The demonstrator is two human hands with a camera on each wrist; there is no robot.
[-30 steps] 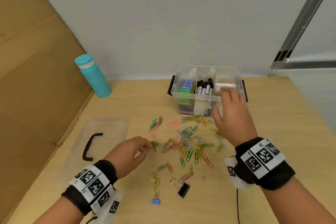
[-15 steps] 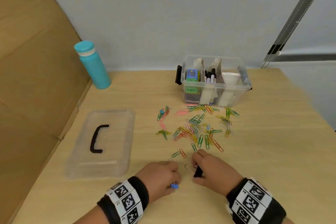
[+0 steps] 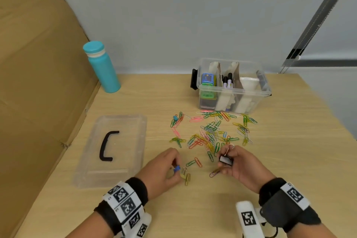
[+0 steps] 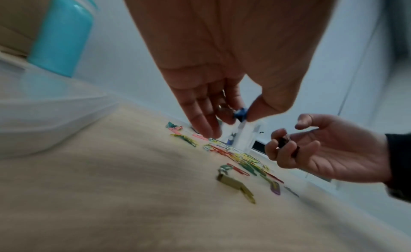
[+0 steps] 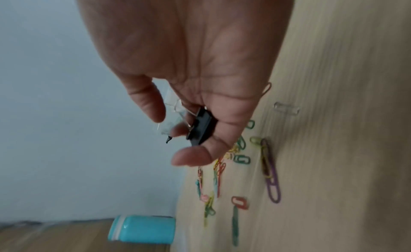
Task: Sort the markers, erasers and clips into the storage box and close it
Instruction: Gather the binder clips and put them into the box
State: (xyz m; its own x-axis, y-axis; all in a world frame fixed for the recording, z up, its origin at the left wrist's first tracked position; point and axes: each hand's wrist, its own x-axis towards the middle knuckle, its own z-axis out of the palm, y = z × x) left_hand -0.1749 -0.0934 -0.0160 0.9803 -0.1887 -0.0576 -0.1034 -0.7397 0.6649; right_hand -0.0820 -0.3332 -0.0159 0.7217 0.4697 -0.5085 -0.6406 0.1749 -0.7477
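Note:
My left hand [image 3: 170,166] pinches a small blue binder clip [image 3: 176,168] [image 4: 240,114] just above the table. A yellow binder clip [image 3: 182,175] [image 4: 229,180] lies right beside it. My right hand [image 3: 229,162] grips a black binder clip [image 3: 225,159] [image 5: 201,126] in curled fingers, lifted off the table. Coloured paper clips [image 3: 210,135] lie scattered between my hands and the clear storage box [image 3: 231,91]. The box stands open at the back, with markers [image 3: 227,82] in its middle compartment and a blue and green item [image 3: 207,80] on its left.
The box's clear lid [image 3: 114,149] with a black handle lies flat at the left. A teal bottle [image 3: 101,67] stands at the back left by a cardboard wall [image 3: 34,83]. The table's right edge runs past the box.
My right hand came back from the box to the near table and picked up the black binder clip. My left hand moved nearer and took the blue binder clip.

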